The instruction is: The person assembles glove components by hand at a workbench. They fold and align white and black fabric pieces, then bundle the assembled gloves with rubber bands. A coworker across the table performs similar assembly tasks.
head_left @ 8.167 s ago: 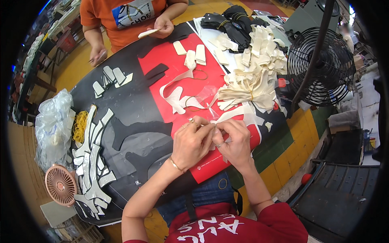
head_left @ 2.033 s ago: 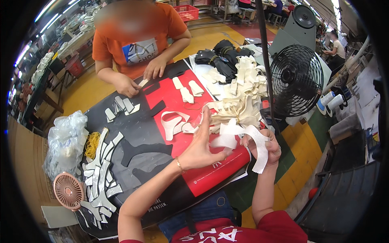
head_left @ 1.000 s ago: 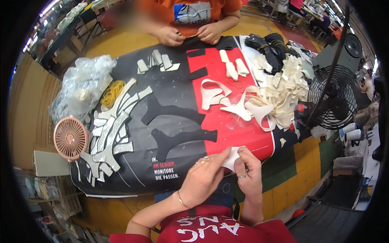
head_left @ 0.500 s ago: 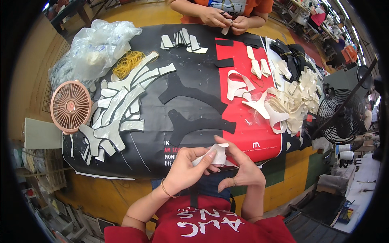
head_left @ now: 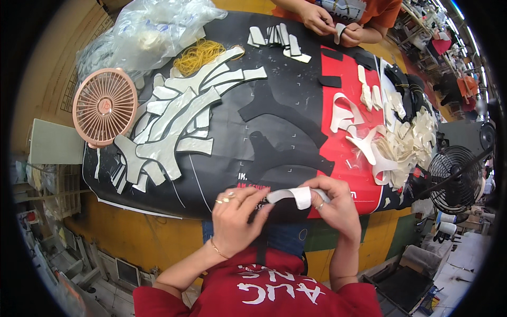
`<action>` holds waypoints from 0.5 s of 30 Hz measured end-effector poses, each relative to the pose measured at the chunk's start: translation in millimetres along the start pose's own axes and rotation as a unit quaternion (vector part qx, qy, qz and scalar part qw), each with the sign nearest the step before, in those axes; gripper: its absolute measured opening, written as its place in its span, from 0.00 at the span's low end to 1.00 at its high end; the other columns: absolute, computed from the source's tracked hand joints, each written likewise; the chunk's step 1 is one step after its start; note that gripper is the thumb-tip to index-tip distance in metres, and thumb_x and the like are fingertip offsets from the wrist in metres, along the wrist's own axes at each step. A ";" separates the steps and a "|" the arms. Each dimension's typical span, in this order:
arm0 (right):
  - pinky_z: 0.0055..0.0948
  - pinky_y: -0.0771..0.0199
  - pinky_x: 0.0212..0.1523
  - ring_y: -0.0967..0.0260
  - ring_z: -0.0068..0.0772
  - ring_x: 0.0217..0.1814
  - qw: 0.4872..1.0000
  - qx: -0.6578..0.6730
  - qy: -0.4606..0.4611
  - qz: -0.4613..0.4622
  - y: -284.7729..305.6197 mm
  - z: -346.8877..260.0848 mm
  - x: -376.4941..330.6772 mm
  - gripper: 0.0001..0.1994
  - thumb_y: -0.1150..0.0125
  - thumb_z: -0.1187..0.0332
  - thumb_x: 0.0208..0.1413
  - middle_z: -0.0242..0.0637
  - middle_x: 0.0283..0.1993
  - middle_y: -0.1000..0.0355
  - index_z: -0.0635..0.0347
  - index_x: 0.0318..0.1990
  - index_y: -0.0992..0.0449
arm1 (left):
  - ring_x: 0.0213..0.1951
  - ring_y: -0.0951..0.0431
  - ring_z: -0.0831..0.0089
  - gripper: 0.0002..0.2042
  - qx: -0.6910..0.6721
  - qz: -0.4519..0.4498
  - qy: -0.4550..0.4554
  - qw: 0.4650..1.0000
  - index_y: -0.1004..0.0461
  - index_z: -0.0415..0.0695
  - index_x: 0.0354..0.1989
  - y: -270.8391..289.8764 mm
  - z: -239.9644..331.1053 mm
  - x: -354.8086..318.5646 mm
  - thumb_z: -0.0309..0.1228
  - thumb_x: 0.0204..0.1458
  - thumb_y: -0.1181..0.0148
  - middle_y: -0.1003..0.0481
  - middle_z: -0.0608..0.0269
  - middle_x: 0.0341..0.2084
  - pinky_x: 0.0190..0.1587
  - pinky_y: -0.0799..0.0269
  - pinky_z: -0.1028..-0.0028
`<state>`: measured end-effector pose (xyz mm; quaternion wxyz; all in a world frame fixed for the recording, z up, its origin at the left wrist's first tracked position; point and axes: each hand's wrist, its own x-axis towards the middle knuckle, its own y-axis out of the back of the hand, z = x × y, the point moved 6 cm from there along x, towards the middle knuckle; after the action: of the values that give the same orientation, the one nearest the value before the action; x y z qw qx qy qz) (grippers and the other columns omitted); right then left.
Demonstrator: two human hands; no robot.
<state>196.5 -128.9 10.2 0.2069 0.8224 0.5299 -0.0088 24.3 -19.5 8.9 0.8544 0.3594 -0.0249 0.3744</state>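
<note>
Just above the table's front edge I hold a curved white strip of sheet material that bends over and curls down in the middle. My left hand is closed, thumb and fingers pinching the strip's left tip. On the other side my right hand grips the right end, part of which the fingers hide. Beyond my hands lie two black Y-shaped pieces, one behind the other. To the left is a pile of silvery-white Y-shaped pieces with dark edges.
A pink fan stands at left, near yellow rubber bands and a clear plastic bag. Cream offcuts heap at right beside a black fan. Across the table, a co-worker's hands hold a small white piece.
My right hand has gone from spread fingers to gripping the strip, which is drawn out sideways between both hands. The left hand has shifted to its tip. The whole view has swung left.
</note>
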 end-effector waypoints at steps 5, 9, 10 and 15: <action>0.26 0.33 0.29 0.33 0.21 0.28 0.991 -0.009 -0.008 -0.131 -15.6 -20.6 39.6 0.09 0.38 0.68 0.60 0.35 0.26 0.27 0.67 0.38 0.22 | 0.43 0.27 0.61 0.16 0.127 -0.012 -0.024 0.992 0.20 0.47 0.47 7.4 -32.6 -16.7 0.27 0.47 0.32 0.26 0.61 0.43 0.47 0.35 0.64; 0.27 0.32 0.31 0.32 0.23 0.28 0.975 -0.041 -0.016 -0.218 -31.4 -24.8 63.7 0.12 0.37 0.65 0.61 0.37 0.27 0.27 0.68 0.38 0.22 | 0.46 0.30 0.65 0.20 0.186 -0.024 -0.061 0.980 0.21 0.51 0.51 -2.7 -38.2 -23.6 0.29 0.46 0.33 0.29 0.64 0.48 0.50 0.39 0.64; 0.28 0.31 0.33 0.31 0.24 0.29 0.974 -0.062 -0.032 -0.216 -31.9 -22.4 68.5 0.12 0.37 0.65 0.60 0.39 0.27 0.26 0.68 0.38 0.22 | 0.46 0.30 0.67 0.21 0.194 -0.024 -0.069 0.978 0.22 0.51 0.52 -4.5 -38.5 -24.5 0.29 0.46 0.34 0.29 0.64 0.48 0.50 0.39 0.65; 0.28 0.31 0.35 0.31 0.24 0.32 0.983 -0.098 -0.025 -0.151 -38.9 -14.4 83.8 0.09 0.37 0.69 0.59 0.37 0.30 0.25 0.67 0.40 0.22 | 0.45 0.31 0.70 0.21 0.194 -0.026 -0.081 0.977 0.21 0.52 0.50 -7.3 -43.2 -26.4 0.30 0.43 0.34 0.28 0.68 0.46 0.49 0.40 0.67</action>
<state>196.2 -37.4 -9.1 0.2956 0.7084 0.6409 -0.0084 0.4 -11.8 -35.7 0.7731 0.5477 -0.0118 0.3198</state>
